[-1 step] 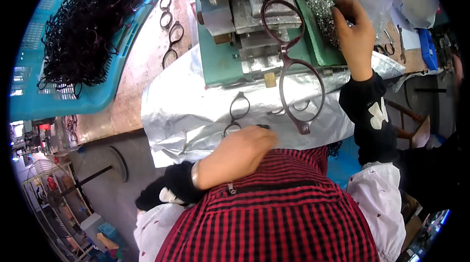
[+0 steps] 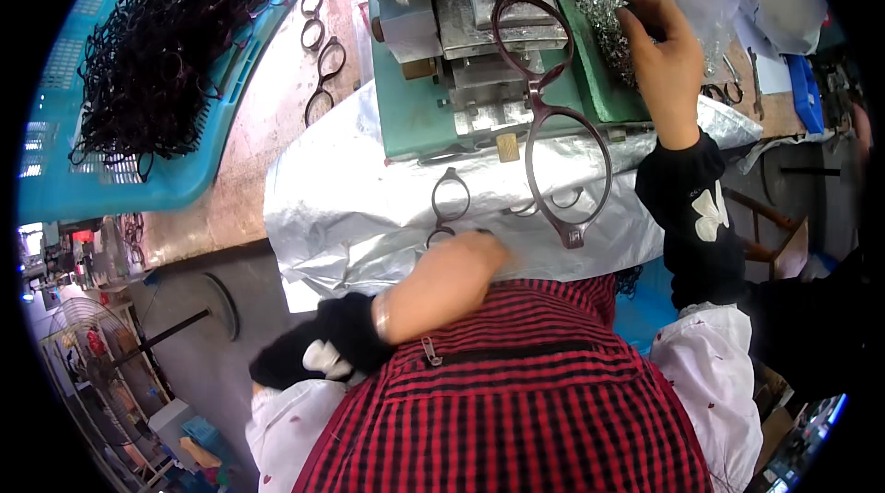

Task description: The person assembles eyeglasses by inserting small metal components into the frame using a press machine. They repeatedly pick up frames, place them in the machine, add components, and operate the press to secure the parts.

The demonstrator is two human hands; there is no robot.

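A dark brown eyeglass frame (image 2: 537, 104) stands upright in the middle, its top rim in front of the machine's metal block (image 2: 498, 23). My right hand (image 2: 667, 64) is over a heap of small shiny metal parts (image 2: 604, 28) in a green tray (image 2: 604, 106). Its thumb and forefinger tips meet at the heap; anything between them is too small to make out. Low in front of the machine, my left hand (image 2: 447, 279) is smeared by motion, its fingers hidden. Just beyond it, a dark eyeglass frame (image 2: 437, 201) lies on the silver sheet (image 2: 355, 207).
A blue basket (image 2: 184, 189) heaped with dark eyeglass frames (image 2: 157, 60) stands at the left. More frames (image 2: 323, 78) lie on the worktable (image 2: 212, 230) beside it. Right of the green tray are scissors (image 2: 731, 88) and a blue box (image 2: 804, 92).
My left hand has shifted slightly left, covering more of the frame's near rim. My right hand has edged a little left over the metal parts.
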